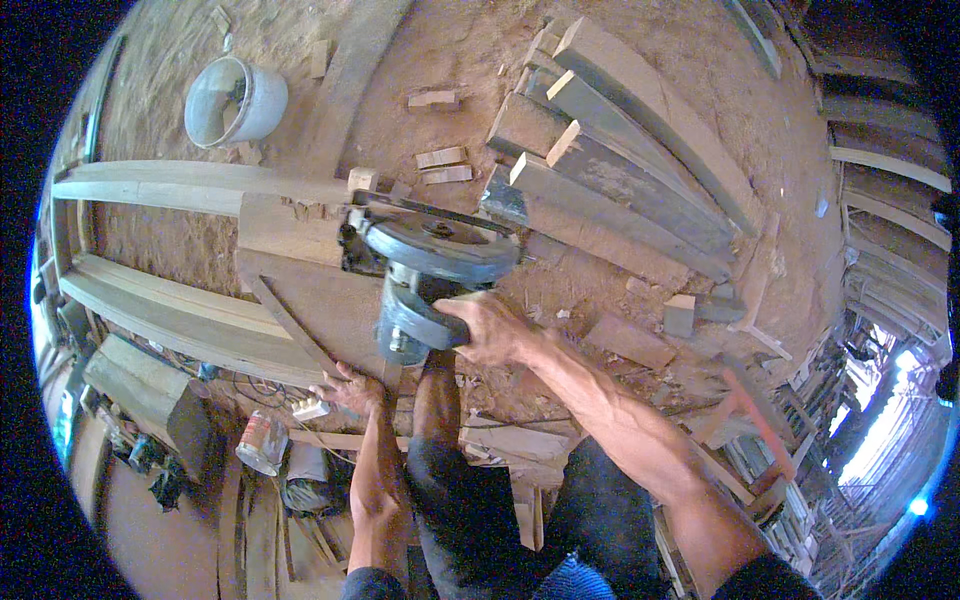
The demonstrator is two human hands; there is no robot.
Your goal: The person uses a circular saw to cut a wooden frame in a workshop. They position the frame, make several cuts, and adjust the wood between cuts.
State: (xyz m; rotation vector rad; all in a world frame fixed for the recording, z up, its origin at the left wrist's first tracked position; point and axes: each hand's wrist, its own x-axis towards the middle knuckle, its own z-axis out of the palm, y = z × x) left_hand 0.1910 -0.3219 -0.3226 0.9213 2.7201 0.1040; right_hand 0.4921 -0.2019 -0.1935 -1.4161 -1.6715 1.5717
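Note:
A circular saw [440, 255] with a rounded guard and a grey body is in the middle, over the right end of a wide wooden board [290, 228]. My right hand [490, 328] is wrapped round the saw's rear handle. Lower left of the saw, my left hand [352, 388] rests with spread fingers near the lower end of a thin dark wooden strip [295, 325]. Whether its fingertips press on the strip or on the board's edge is hard to make out. The saw's blade is mostly hidden.
Two long pale beams [180, 310] run to the left. Thick timbers [620, 190] lie stacked at the right, with small offcuts [442, 158] on the dirt. A white bucket [240, 102] stands far left. Near my left hand are a power strip [311, 409], cables and a tin can [263, 443].

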